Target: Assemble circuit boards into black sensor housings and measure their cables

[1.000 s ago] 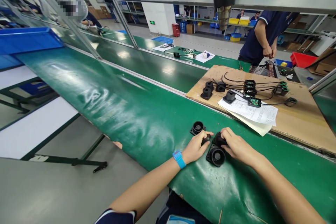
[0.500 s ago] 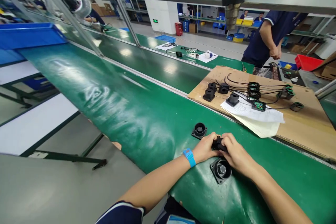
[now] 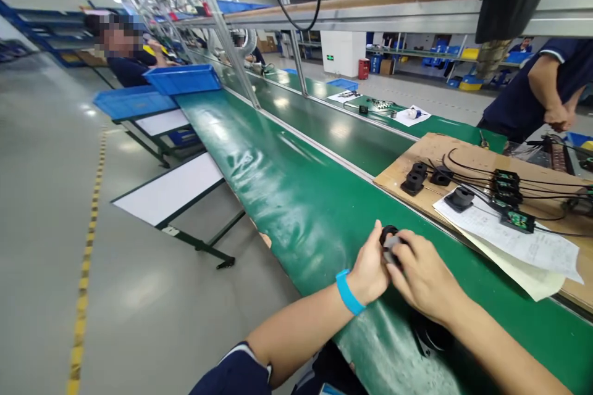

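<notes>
My left hand (image 3: 370, 268) is closed around a black round housing (image 3: 387, 231), held up above the green bench surface with its rim showing past the fingers. My right hand (image 3: 428, 271) pinches a small grey part (image 3: 391, 245) against the housing's open side; motion smears it and the fingers cover much of it. Under my right forearm lies another black housing (image 3: 433, 339) on the green surface, mostly in shadow and partly hidden by the arm.
Beyond my hands, a cardboard sheet (image 3: 393, 179) carries black housings, wired circuit boards (image 3: 517, 220) and papers (image 3: 542, 253). A power tool (image 3: 504, 12) hangs overhead at right. Blue bins (image 3: 185, 79) stand at the far left end. Co-workers are across the bench and at far left.
The view has swung left. The housing that lay beyond my left hand is gone from the bench. My hands now hold a round housing and a grey part, rather than gripping a black piece together.
</notes>
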Demonstrator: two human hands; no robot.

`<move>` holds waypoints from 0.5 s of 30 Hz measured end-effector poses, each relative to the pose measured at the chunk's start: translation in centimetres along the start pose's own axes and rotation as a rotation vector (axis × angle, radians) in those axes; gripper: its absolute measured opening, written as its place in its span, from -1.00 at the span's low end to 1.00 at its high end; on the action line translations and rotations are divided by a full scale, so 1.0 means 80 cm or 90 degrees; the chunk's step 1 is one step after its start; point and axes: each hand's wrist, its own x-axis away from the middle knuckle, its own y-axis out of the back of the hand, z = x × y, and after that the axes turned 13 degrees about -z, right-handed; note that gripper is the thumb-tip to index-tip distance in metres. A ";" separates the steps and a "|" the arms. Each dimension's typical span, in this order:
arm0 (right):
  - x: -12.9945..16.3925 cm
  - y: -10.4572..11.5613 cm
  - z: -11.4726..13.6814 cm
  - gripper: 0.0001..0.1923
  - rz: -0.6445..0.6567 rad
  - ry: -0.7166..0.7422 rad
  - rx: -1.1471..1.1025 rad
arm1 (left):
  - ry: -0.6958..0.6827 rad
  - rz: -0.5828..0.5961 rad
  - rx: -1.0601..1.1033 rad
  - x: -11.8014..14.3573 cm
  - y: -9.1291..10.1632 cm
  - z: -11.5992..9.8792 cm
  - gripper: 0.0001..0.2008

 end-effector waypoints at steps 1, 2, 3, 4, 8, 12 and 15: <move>-0.005 -0.012 0.006 -0.79 0.013 0.034 0.018 | 0.043 -0.007 0.016 -0.004 0.003 -0.009 -0.46; -0.011 -0.022 0.010 -0.79 0.022 0.058 0.023 | 0.059 -0.016 0.016 -0.012 0.007 -0.017 -0.47; -0.016 -0.030 0.011 -0.79 0.027 0.067 0.012 | 0.044 -0.033 -0.005 -0.022 0.014 -0.025 -0.46; -0.023 -0.035 0.008 -0.80 0.031 0.057 -0.011 | -0.008 -0.060 -0.063 -0.034 0.021 -0.034 -0.44; -0.045 -0.051 -0.048 -0.84 0.078 -0.111 -0.110 | -0.303 -0.171 -0.449 -0.089 0.059 -0.066 -0.37; -0.055 -0.091 -0.135 -0.89 0.187 -0.193 -0.099 | -0.393 -0.159 -0.679 -0.129 0.093 -0.091 -0.54; -0.058 -0.128 -0.175 -0.82 0.258 -0.184 -0.095 | -0.472 -0.111 -0.842 -0.144 0.104 -0.101 -0.62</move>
